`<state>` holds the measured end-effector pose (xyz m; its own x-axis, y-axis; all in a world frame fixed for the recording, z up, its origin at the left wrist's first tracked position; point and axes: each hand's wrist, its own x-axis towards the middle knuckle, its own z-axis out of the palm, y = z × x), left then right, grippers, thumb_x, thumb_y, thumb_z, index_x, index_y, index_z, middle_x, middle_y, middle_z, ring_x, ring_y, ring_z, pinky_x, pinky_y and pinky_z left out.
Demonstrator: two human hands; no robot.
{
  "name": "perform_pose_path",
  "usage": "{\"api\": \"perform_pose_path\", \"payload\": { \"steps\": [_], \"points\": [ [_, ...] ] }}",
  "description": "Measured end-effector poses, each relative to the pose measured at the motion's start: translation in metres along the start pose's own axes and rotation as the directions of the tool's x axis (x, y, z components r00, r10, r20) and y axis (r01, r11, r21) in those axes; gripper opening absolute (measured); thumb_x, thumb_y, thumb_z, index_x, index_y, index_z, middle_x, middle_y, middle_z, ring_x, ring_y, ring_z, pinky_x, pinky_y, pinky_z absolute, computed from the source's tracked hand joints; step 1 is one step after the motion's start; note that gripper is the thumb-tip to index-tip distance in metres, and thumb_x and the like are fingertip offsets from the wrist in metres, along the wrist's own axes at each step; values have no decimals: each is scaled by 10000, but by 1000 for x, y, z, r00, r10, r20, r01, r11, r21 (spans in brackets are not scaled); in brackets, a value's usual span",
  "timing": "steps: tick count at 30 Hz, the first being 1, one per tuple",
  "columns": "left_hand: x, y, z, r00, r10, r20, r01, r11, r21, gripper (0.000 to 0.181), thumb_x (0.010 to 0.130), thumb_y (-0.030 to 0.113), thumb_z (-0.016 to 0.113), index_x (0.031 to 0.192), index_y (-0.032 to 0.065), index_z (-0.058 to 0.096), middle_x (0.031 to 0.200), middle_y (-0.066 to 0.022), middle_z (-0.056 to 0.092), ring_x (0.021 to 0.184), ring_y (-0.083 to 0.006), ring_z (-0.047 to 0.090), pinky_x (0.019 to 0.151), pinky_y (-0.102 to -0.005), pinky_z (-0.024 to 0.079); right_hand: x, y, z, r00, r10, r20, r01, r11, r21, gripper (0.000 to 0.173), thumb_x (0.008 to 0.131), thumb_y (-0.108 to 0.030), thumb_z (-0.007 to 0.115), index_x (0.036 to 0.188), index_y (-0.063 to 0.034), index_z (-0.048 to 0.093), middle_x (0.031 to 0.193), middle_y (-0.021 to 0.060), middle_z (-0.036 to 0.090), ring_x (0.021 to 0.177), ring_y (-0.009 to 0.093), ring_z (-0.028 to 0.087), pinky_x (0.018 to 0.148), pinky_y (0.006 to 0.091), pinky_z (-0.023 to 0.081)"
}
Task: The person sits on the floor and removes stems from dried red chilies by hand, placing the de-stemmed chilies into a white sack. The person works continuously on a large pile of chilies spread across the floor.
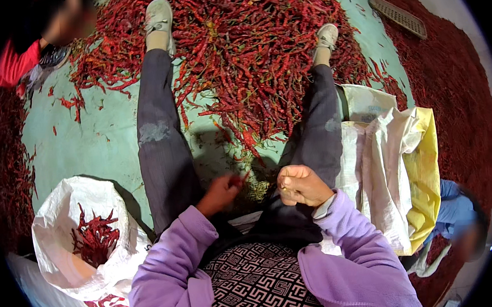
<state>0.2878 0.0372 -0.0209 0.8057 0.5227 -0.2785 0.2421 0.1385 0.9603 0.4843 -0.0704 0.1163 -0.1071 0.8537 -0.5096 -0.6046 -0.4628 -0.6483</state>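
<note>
My left hand point(222, 194), blurred, is closed around a red chili pepper point(245, 177) whose tip sticks out past the fingers. Across from it, my right hand point(302, 185) has its fingers curled and the thumb pressed to them. A tiny pale bit shows at those fingertips, too small to name. Both hands hover between my thighs, above scattered stems and debris point(257, 190). Beyond them a large heap of dried red chili peppers point(248, 56) spreads between my outstretched legs and past my shoes, on a pale green sheet point(89, 150).
At my left stands an open white woven sack point(56, 232) with red chilies point(94, 234) inside. White and yellow woven sacks point(382, 179) stand by my right leg. A plastic crate point(398, 16) lies on more chilies point(449, 86). One person point(18, 64) is upper left, another point(452, 208) lower right.
</note>
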Motion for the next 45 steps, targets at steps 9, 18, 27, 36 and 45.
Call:
{"api": "perform_pose_path", "payload": {
  "steps": [9, 18, 27, 36, 45],
  "points": [
    [-14, 45, 6, 992, 86, 98, -74, 990, -122, 132, 875, 176, 564, 931, 63, 523, 693, 50, 481, 543, -28, 400, 461, -203, 321, 38, 45, 16, 940, -296, -167, 147, 797, -585, 224, 850, -152, 600, 1048, -63, 544, 770, -29, 545, 603, 34, 483, 519, 189, 395],
    [-20, 66, 16, 973, -32, 227, 158, 809, -566, 309, 836, 52, 579, 1135, 61, 501, 739, 17, 511, 546, -35, 423, 454, -199, 341, -30, -1, 19, 779, -563, -276, 222, 659, -718, 104, 858, -104, 577, 945, -49, 566, 717, -17, 541, 587, 45, 493, 510, 188, 396],
    [-28, 76, -7, 997, -38, 67, 73, 720, -690, 166, 872, 89, 540, 1037, 76, 535, 644, 31, 461, 475, -38, 375, 408, -197, 296, -270, -125, -25, 23, -994, -106, -721, 57, -691, 317, 813, -110, 627, 1092, -1, 521, 954, 80, 581, 748, 144, 554, 642, 235, 446],
    [-36, 71, -9, 965, 130, 228, -18, 898, -440, 188, 870, 144, 573, 1037, 62, 548, 706, 26, 528, 566, -32, 458, 502, -203, 366, 127, -23, -13, 779, -626, -12, 174, 234, -956, 118, 783, -118, 618, 846, -20, 603, 729, 133, 596, 671, 246, 584, 643, 327, 467],
    [-18, 66, -22, 998, 26, 57, -6, 947, -320, 192, 852, 175, 609, 1001, 71, 549, 673, 59, 473, 593, -14, 412, 528, -190, 351, 264, 24, -44, 898, -433, 77, -59, -291, -955, 211, 738, -123, 539, 888, 12, 477, 784, 219, 590, 716, 387, 586, 628, 467, 456]
  ]
}}
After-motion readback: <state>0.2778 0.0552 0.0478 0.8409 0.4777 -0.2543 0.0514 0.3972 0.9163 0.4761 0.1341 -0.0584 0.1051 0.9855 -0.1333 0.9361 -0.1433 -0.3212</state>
